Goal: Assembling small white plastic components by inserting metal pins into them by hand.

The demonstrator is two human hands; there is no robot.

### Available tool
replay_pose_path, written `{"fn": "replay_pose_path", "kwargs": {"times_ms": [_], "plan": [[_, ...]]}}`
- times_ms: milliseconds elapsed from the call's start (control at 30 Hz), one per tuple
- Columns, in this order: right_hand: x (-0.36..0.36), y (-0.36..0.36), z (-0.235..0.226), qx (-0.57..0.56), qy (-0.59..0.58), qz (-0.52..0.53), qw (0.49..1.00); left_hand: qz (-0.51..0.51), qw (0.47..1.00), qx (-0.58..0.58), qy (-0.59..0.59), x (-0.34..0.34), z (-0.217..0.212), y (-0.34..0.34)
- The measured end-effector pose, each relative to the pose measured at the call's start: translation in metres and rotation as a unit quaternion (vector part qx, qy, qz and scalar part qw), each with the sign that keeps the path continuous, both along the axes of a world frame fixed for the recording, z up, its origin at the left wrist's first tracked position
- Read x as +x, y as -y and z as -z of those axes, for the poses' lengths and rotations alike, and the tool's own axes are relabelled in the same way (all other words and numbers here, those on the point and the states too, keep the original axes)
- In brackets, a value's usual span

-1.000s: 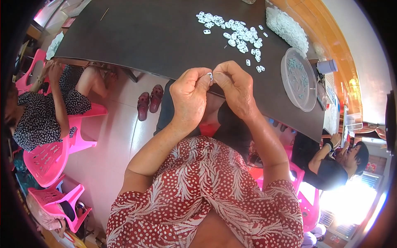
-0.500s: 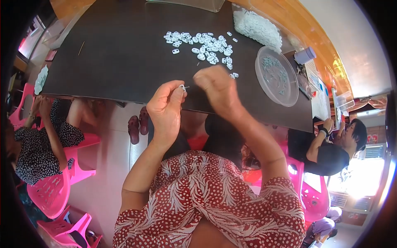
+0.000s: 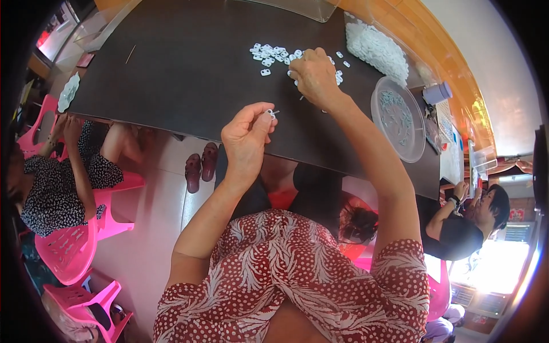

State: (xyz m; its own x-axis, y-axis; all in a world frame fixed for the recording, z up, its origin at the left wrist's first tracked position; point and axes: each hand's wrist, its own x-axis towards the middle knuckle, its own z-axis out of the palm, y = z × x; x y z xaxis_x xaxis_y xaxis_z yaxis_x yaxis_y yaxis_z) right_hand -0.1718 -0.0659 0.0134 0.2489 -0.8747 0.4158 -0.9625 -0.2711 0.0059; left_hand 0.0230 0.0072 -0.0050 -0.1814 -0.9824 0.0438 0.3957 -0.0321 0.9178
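Thumb and index finger of my left hand (image 3: 247, 140) are pinched on a small white two-hole plastic piece (image 3: 271, 115), and a thin metal screw sticks out from it to the right. Farther off, my right hand (image 3: 315, 77) reaches into a loose pile of similar white pieces (image 3: 267, 52). Its fingers are curled downward among them, and the fingertips and anything between them are hidden. A loose screw (image 3: 302, 98) lies on the dark table between my hands.
At the right stands a round clear tray (image 3: 385, 136) with many small screws (image 3: 394, 108). Behind it, a clear bin holds a heap of white pieces (image 3: 377, 51). A purple-lidded container (image 3: 437, 93) stands beside them. People sit at left and right.
My right hand has moved away from my left hand, forward onto the pile of white pieces. My left hand keeps its pinch on the piece with the screw. The view has shifted slightly.
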Motion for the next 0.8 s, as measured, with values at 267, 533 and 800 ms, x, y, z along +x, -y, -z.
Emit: {"fn": "replay_pose_path", "kwargs": {"times_ms": [267,533,800], "plan": [[0.010,-0.013,-0.017,0.014,0.104,-0.060,0.993,0.003,1.000,0.003,0.002,0.002,-0.003,-0.001],[0.031,-0.062,-0.037,0.273,0.588,-0.056,0.759,0.003,0.998,0.019,-0.064,0.005,-0.009,-0.003],[0.059,-0.091,-0.016,0.206,0.697,-0.012,0.687,-0.001,0.987,0.059,-0.147,-0.005,-0.012,-0.012]]}}
